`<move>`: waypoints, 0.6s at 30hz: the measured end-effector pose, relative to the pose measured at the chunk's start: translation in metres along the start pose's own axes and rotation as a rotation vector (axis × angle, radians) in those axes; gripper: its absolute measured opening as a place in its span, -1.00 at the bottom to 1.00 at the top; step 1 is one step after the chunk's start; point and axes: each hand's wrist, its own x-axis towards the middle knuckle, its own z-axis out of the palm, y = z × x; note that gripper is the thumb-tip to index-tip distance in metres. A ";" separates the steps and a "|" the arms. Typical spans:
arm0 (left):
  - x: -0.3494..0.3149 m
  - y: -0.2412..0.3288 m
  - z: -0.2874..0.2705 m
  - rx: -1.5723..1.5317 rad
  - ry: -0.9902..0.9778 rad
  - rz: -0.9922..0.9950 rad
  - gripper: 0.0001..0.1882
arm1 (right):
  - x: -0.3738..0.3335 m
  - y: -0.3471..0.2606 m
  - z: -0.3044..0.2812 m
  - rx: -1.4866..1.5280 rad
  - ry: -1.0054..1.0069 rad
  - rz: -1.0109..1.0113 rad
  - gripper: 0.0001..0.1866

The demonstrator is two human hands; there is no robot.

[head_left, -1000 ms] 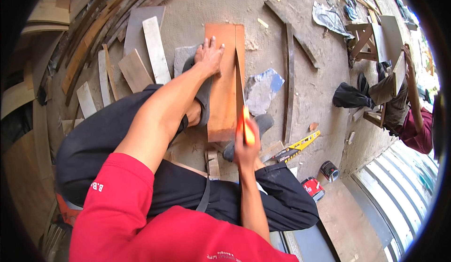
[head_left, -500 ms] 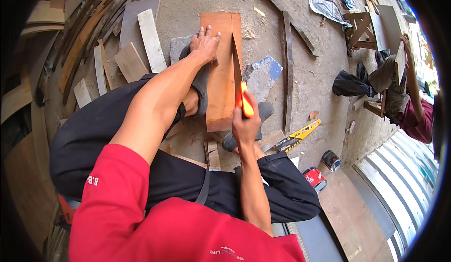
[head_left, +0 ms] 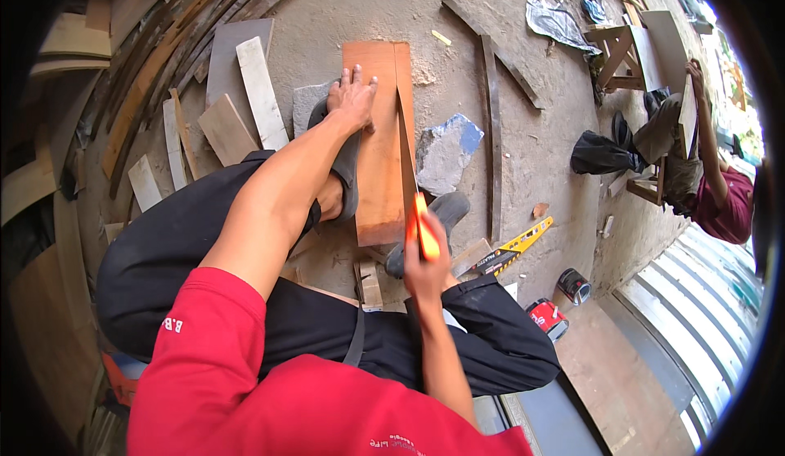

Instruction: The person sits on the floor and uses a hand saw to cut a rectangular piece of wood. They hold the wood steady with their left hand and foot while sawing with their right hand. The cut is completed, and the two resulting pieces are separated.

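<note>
A reddish-brown wooden board (head_left: 380,186) lies lengthwise in front of me, a straight cut line along its right side. My left hand (head_left: 352,100) presses flat on its upper part, fingers stretched out. My right hand (head_left: 428,268) is closed round the orange-and-yellow handle of a handsaw (head_left: 407,149). The saw's blade slants along the cut near the board's right edge; its far tip meets the wood. My left foot (head_left: 349,158), in a dark sandal, rests against the board's left edge. My other sandal (head_left: 448,209) is by its near right corner.
A broken grey block (head_left: 448,154) lies right of the board, with dark wooden strips (head_left: 493,137) beyond. A yellow-and-black saw sleeve (head_left: 515,246) and two cans (head_left: 548,317) are near my right knee. Wood offcuts (head_left: 260,92) lie left. Another person (head_left: 724,198) handles a panel at far right.
My right hand has drawn the saw back toward me, and more blade shows between the handle and the board. My left hand stays on the board. The whole view has shifted slightly.
</note>
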 end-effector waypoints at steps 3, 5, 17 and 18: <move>0.002 0.006 -0.004 0.001 0.012 0.028 0.29 | 0.057 0.006 0.023 0.035 0.024 0.171 -0.54; 0.001 0.001 -0.007 0.012 0.030 0.028 0.29 | 0.042 -0.006 0.016 -0.023 -0.018 0.092 -0.54; 0.000 -0.002 0.000 0.008 -0.022 -0.005 0.30 | 0.002 -0.005 0.005 -0.100 0.041 -0.043 -0.51; 0.000 -0.001 0.002 0.010 -0.025 -0.008 0.30 | -0.022 -0.017 -0.010 -0.063 -0.030 0.046 -0.52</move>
